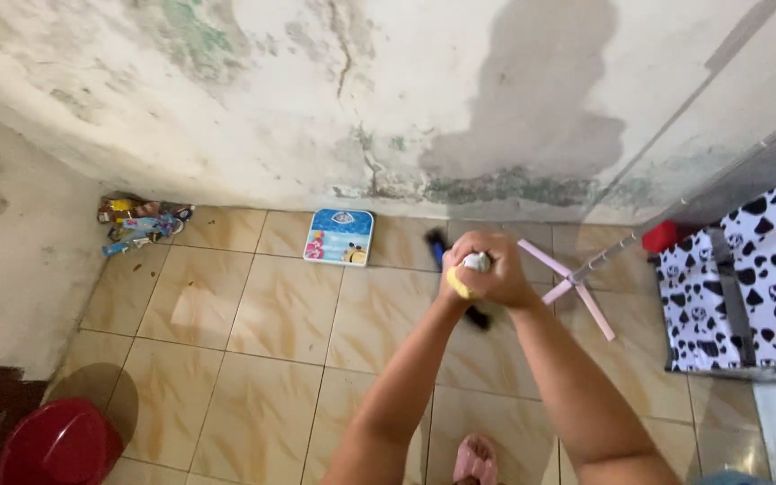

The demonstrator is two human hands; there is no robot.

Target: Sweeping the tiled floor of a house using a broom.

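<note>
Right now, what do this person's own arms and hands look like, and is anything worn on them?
Both forearms are bare: no sleeves, gloves, watch or bracelets show. The left hand and right hand show no rings that I can make out.

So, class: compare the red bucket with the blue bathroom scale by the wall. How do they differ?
The red bucket is round and plain; the blue bathroom scale is flat, squarish and bears a cartoon picture. The bucket stands at the near left corner, cut off by the picture's edge; the scale lies whole against the far wall. Both rest on the tiled floor, away from the hands.
</note>
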